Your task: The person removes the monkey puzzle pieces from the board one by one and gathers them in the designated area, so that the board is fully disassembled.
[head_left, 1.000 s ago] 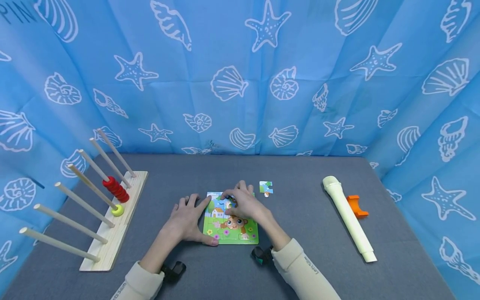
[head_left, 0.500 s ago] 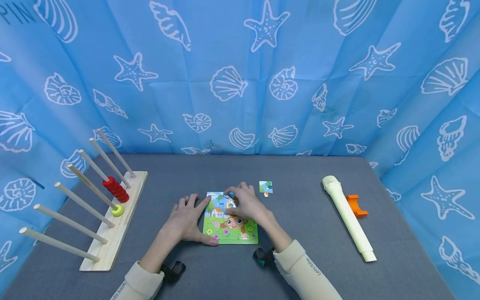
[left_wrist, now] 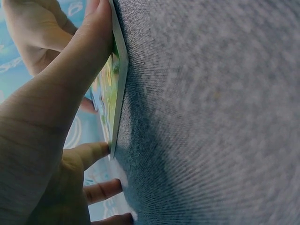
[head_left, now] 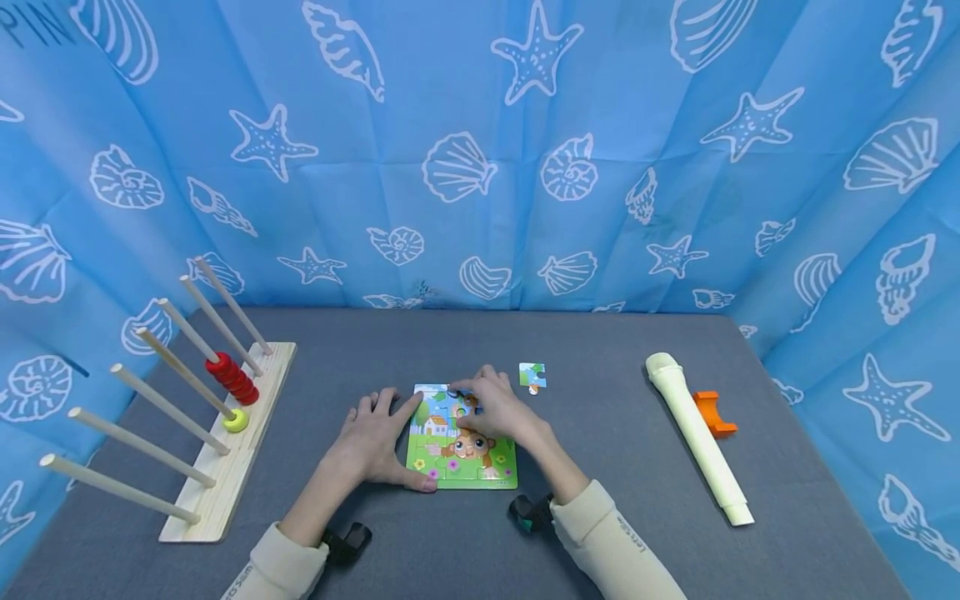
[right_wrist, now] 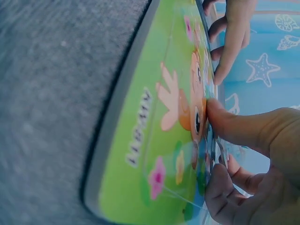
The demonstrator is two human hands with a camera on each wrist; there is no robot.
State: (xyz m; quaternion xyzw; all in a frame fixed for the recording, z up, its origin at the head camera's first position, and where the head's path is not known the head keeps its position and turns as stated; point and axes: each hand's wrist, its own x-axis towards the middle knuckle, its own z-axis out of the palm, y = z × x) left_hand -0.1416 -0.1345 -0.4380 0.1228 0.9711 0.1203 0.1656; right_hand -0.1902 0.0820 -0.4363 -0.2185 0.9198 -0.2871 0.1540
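Note:
A square jigsaw puzzle board with a monkey, a house and flowers lies on the grey table, close to its middle. Along its left side my left hand is spread, thumb at the lower left corner and index fingertip at the upper left one. In the left wrist view the other fingertips rest on the cloth. My right hand is over the board's upper part, pinching a puzzle piece between thumb and fingers, which partly hide it. One loose puzzle piece lies beyond the board's upper right corner.
At the left stands a wooden peg rack with red rings and a yellow-green ring. A cream toy microphone and an orange curved block lie at the right. A blue shell-print curtain surrounds the table.
My right hand has shifted slightly to the right over the board's upper part, its index fingertip drawn in a little. My left hand and the loose piece have stayed in place.

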